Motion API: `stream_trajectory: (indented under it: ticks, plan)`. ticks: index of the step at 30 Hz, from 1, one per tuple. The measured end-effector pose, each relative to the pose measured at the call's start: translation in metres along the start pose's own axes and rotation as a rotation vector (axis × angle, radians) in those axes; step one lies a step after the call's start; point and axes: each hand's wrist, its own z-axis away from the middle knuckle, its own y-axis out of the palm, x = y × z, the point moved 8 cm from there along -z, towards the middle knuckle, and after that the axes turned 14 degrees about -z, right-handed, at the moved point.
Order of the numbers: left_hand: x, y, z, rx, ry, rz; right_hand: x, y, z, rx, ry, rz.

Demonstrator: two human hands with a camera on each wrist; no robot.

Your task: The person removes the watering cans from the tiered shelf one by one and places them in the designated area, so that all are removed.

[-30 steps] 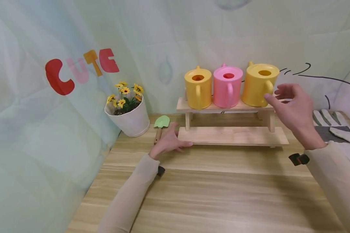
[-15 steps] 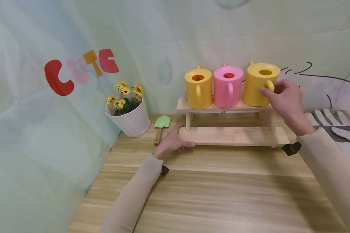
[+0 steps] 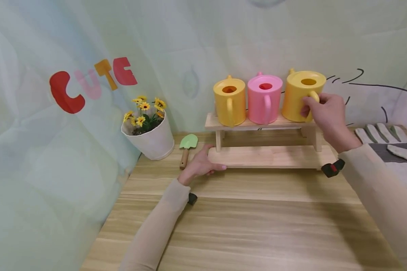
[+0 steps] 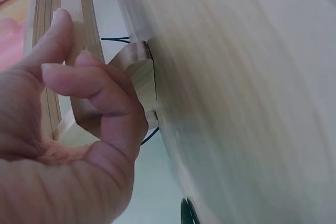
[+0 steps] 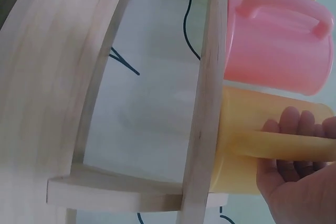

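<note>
A two-tier wooden plant stand [image 3: 268, 156] bears three toy watering cans on its upper board. The left can [image 3: 238, 107] is yellow, the middle can [image 3: 256, 103] pink, and the right can [image 3: 293, 101] yellow and slightly bigger. My right hand [image 3: 329, 113] grips the right can's handle, fingers curled through it in the right wrist view, where that can's base [image 5: 223, 150] sits at the upper board. At the lower board's left end, my left hand [image 3: 201, 162] holds the stand, thumb along the front edge and fingers bent around the end.
Left of the stand lie a green-bladed hand trowel [image 3: 188, 142] and a white pot [image 3: 152, 141] of yellow flowers. Grey-and-white work gloves [image 3: 393, 146] lie on the table at right. A printed curtain [image 3: 176, 45] hangs close behind.
My right hand has moved left onto the right yellow can, its fingers passing through the handle. My left hand has shifted slightly right along with the stand's end.
</note>
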Motion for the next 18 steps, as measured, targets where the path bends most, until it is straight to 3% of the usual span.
stream_trajectory:
  ticks: [10, 18]
  plan:
    - [0.0005, 0.0012, -0.0035, -0.017, 0.023, 0.0, -0.0026, 0.007, -0.003, -0.018, 0.003, -0.252]
    - [0.0004, 0.0011, -0.0023, -0.029, 0.005, -0.009, -0.0052, 0.0048, -0.0025, -0.088, -0.007, -0.176]
